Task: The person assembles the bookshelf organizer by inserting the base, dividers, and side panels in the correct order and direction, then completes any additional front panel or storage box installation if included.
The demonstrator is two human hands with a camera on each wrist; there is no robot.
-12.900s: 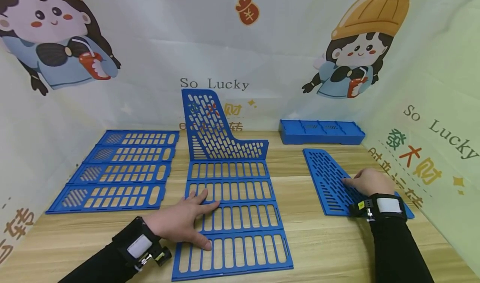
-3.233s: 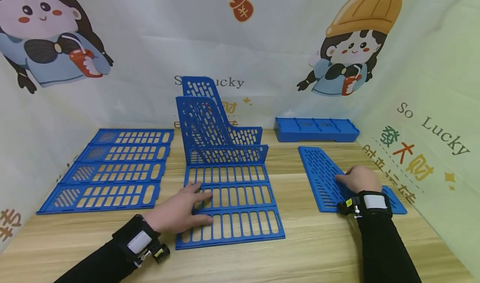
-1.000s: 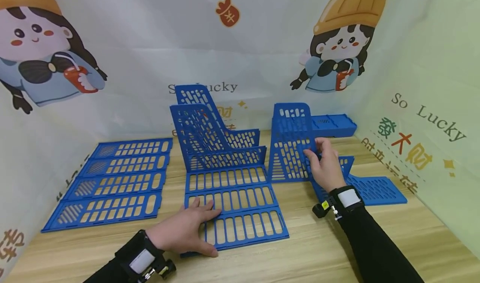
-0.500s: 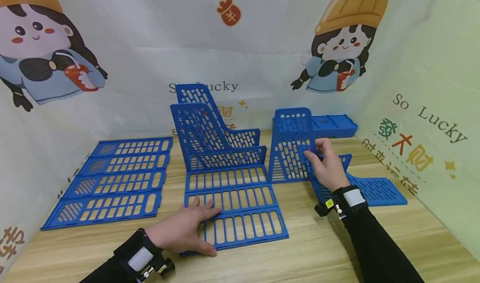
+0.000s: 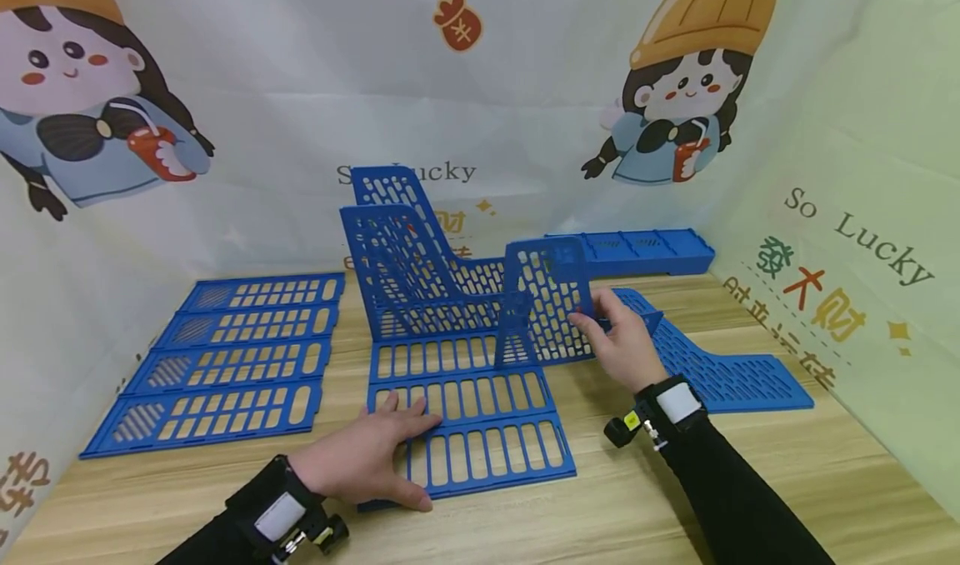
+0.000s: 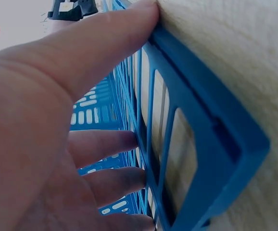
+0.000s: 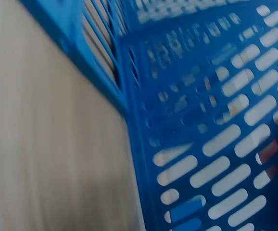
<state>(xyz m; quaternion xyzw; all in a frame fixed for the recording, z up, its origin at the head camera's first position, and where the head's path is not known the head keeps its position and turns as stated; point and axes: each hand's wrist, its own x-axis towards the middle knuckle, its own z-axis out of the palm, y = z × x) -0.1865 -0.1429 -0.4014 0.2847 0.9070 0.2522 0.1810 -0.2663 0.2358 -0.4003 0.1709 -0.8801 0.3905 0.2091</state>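
Observation:
A slatted blue plastic base panel (image 5: 491, 452) lies flat at the middle of the table. My left hand (image 5: 367, 457) rests on it with spread fingers, the thumb at its front edge; the left wrist view shows the thumb (image 6: 105, 43) against that rim. Two perforated L-shaped file-rack side panels (image 5: 397, 252) stand upright at its back. My right hand (image 5: 622, 340) pinches a third side panel (image 5: 551, 298), held upright over the base's right edge, overlapping the standing ones from the head view. In the right wrist view this panel (image 7: 216, 159) fills the right side, with fingertips at the edge.
Flat side panels (image 5: 742, 382) lie at the right; whether one or stacked I cannot tell. Several slotted blue panels (image 5: 225, 373) lie in rows at the left. A long blue compartment tray (image 5: 652, 252) stands at the back right, before the printed cloth backdrop (image 5: 300, 90).
A second side panel came to stand on the base earlier. My right hand has since lifted another from the flat ones and moved it left to the base. My left hand stays put lately.

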